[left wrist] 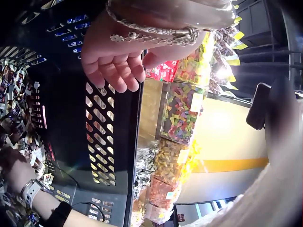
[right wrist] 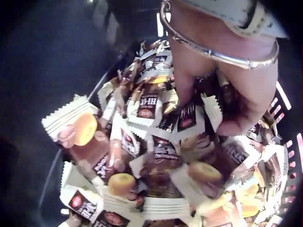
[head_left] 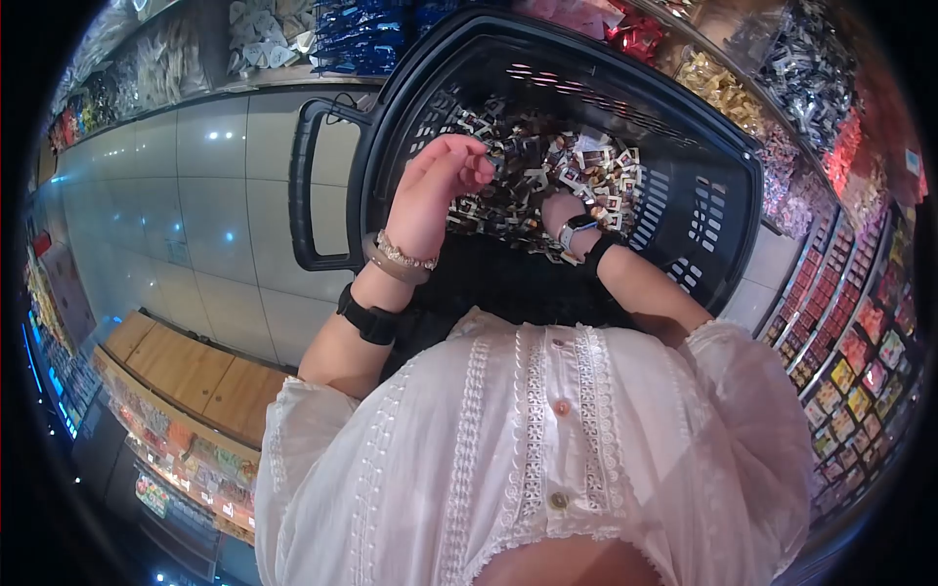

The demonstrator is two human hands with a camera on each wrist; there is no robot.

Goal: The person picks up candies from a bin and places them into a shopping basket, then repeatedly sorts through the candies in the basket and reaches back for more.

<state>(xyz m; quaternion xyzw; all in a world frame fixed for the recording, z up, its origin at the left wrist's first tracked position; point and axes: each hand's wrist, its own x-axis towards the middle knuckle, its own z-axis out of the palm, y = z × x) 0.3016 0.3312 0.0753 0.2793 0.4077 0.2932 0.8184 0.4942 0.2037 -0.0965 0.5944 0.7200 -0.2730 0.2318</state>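
A pile of wrapped candies (head_left: 528,161) with brown, white and orange wrappers, some printed "HI-", lies in the bottom of a black shopping basket (head_left: 718,146). My right hand (head_left: 564,210) reaches down into this pile. In the right wrist view the right hand (right wrist: 227,85) has candies between and around its fingers, and its fingertips are partly buried, so I cannot tell if they grip any. My left hand (head_left: 440,181) hovers over the basket's left part. Seen from the left wrist, the left hand (left wrist: 116,64) has loosely bent fingers with nothing between them, close to the slotted basket wall.
The basket's handle (head_left: 305,186) swings out to the left over the tiled floor (head_left: 215,195). Beyond the basket, display bins hold gold-wrapped sweets (head_left: 718,86) and blue packets (head_left: 357,39). Shelves of small packs (head_left: 860,361) stand at the right, and a wooden counter (head_left: 186,366) at the lower left.
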